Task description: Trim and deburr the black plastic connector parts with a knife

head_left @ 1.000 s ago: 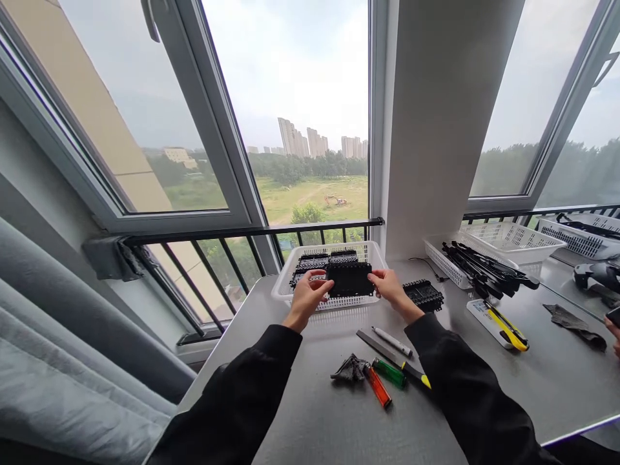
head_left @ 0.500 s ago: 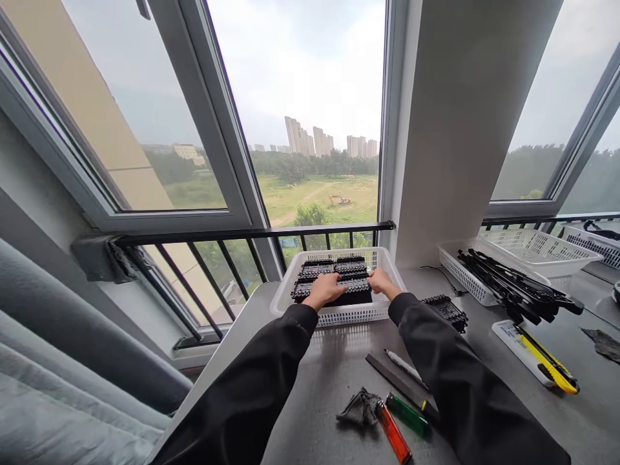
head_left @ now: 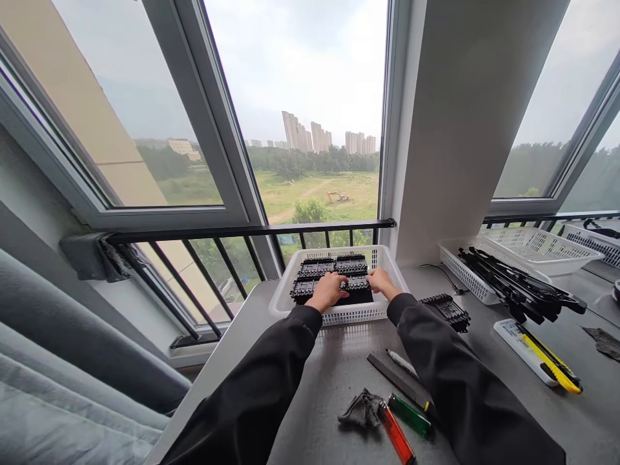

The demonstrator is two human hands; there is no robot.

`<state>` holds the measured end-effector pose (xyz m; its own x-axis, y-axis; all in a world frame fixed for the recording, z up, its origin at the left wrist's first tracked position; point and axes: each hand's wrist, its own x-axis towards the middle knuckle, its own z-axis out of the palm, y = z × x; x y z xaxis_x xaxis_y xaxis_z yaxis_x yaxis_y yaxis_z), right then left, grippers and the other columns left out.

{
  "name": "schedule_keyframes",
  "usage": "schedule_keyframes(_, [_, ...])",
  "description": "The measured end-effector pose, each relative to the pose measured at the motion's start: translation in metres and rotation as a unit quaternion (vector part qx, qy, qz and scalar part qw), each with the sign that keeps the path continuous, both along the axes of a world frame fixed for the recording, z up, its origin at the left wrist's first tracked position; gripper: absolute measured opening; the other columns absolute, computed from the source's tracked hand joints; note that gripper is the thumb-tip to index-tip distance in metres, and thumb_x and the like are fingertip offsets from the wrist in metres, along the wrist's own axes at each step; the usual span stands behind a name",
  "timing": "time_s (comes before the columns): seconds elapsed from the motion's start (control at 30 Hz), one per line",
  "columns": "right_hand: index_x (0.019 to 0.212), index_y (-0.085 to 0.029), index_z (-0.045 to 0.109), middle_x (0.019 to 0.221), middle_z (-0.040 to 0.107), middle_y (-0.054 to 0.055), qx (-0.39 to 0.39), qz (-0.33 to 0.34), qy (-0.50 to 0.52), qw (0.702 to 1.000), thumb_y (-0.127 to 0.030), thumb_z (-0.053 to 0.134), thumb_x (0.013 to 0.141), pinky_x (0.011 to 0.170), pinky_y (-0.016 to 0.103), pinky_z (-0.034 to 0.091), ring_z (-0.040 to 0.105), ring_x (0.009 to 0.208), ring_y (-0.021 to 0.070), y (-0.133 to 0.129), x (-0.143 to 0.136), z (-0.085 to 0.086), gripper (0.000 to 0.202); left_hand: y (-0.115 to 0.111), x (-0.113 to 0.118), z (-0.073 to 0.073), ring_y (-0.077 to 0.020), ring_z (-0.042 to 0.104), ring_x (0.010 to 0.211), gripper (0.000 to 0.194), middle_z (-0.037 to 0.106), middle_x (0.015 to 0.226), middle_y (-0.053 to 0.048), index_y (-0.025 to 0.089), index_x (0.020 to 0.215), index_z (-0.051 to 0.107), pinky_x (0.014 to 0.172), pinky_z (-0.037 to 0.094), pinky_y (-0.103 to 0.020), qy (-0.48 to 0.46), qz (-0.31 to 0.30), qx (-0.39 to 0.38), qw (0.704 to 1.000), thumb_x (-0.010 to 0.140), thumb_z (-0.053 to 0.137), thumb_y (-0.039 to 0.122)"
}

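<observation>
Since one second ago, both hands and the black panel (head_left: 357,282) have moved from above the front rim of the white basket (head_left: 349,316) down into it.

White basket: holds the black panel together with other ridged panels (head_left: 314,266), set close together in rows. Slatted basket (head_left: 448,261), at right: holds long black strips (head_left: 513,278), which project over its near rim onto or above the tabletop (head_left: 314,361). One loose panel (head_left: 445,312) lies on the tabletop, right of the white basket.

Black panel position: front part of the white basket, between the two hands. Left hand (head_left: 329,290): at the panel's left side, thumb and forefinger slightly apart. Right hand (head_left: 380,282): fingertips at the panel's right edge, thumb indistinct. Whether either hand is clamped on the panel cannot be told.
</observation>
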<state>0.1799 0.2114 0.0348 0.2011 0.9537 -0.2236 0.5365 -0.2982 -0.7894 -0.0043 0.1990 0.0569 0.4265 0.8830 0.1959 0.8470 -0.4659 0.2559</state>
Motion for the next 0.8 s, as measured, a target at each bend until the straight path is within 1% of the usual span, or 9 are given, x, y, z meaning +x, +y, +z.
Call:
schedule_keyframes(0.1, [0.12,-0.016,0.059,0.12,0.06,0.009,0.061,0.011,-0.033,0.998,-0.034,0.058,0.093,0.086,0.041,0.053,0.062,0.102,0.0214,-0.012,0.003,0.011,0.032,-0.01,-0.005,0.014,-0.0309,0.06,0.1,0.038,0.07,0.096,-0.01,0.022,0.103,0.073,0.088,0.044,-0.038,-0.019,-0.001,0.02,1.0,0.067,0.078,0.029])
schedule_keyframes(0.17, [0.112,-0.015,0.065,0.114,0.065,0.01,0.118,0.02,-0.06,0.991,-0.03,0.057,0.093,0.087,0.036,0.051,0.063,0.101,0.0219,-0.025,0.012,0.024,0.025,-0.024,-0.013,0.028,-0.031,0.059,0.105,0.035,0.069,0.101,-0.01,0.021,0.108,0.071,0.092,0.043,-0.04,-0.04,0.003,0.039,0.998,0.074,0.071,0.03])
schedule_keyframes(0.27, [0.109,-0.017,0.07,0.108,0.071,0.01,0.197,0.03,-0.107,0.974,-0.024,0.051,0.093,0.085,0.028,0.048,0.064,0.1,0.0213,-0.052,0.043,0.047,0.026,-0.061,-0.031,0.045,-0.0281,0.057,0.112,0.03,0.068,0.112,-0.009,0.021,0.11,0.068,0.098,0.041,-0.04,-0.085,0.012,0.068,0.994,0.084,0.058,0.029])
schedule_keyframes(0.33, [0.113,-0.018,0.07,0.104,0.072,0.009,0.227,0.036,-0.142,0.963,-0.024,0.046,0.092,0.082,0.027,0.047,0.066,0.094,0.0198,-0.075,0.073,0.057,0.032,-0.097,-0.045,0.049,-0.0268,0.059,0.109,0.026,0.069,0.11,-0.008,0.022,0.104,0.069,0.095,0.044,-0.039,-0.18,0.011,0.081,0.98,0.084,0.056,0.033])
schedule_keyframes(0.43, [0.114,-0.016,0.07,0.107,0.072,0.009,0.237,0.054,-0.2,0.949,-0.016,0.046,0.086,0.087,0.027,0.045,0.065,0.097,0.0201,-0.115,0.12,0.056,0.037,-0.16,-0.063,0.04,-0.0269,0.061,0.103,0.028,0.069,0.108,-0.006,0.026,0.102,0.069,0.083,0.049,-0.036,-0.258,0.045,0.083,0.962,0.083,0.055,0.041])
schedule_keyframes(0.5, [0.109,-0.016,0.073,0.109,0.072,0.009,0.216,0.084,-0.238,0.943,-0.006,0.051,0.075,0.089,0.025,0.044,0.065,0.098,0.0198,-0.14,0.146,0.045,0.042,-0.199,-0.07,0.027,-0.0267,0.061,0.1,0.027,0.069,0.105,-0.005,0.029,0.1,0.069,0.081,0.049,-0.036,-0.277,0.057,0.07,0.957,0.081,0.056,0.044])
schedule_keyframes(0.57, [0.105,-0.018,0.075,0.108,0.073,0.008,0.189,0.113,-0.273,0.937,-0.001,0.055,0.064,0.09,0.025,0.043,0.064,0.102,0.0215,-0.161,0.164,0.03,0.048,-0.228,-0.072,0.012,-0.026,0.062,0.095,0.027,0.069,0.103,-0.005,0.029,0.099,0.069,0.078,0.05,-0.035,-0.287,0.066,0.051,0.954,0.08,0.057,0.044])
schedule_keyframes(0.67, [0.105,-0.02,0.075,0.112,0.071,0.009,0.166,0.135,-0.319,0.923,0.0,0.058,0.062,0.093,0.027,0.041,0.062,0.108,0.0235,-0.181,0.174,0.01,0.051,-0.251,-0.065,-0.005,-0.0256,0.063,0.091,0.027,0.07,0.099,-0.005,0.028,0.098,0.069,0.073,0.05,-0.035,-0.293,0.071,0.036,0.953,0.08,0.057,0.043])
schedule_keyframes(0.8, [0.107,-0.021,0.073,0.112,0.069,0.009,0.178,0.127,-0.361,0.907,-0.002,0.055,0.074,0.095,0.03,0.037,0.06,0.11,0.0217,-0.189,0.171,-0.003,0.043,-0.254,-0.043,-0.013,-0.025,0.063,0.09,0.027,0.07,0.1,-0.006,0.026,0.099,0.069,0.071,0.05,-0.035,-0.301,0.054,0.05,0.951,0.08,0.055,0.039])
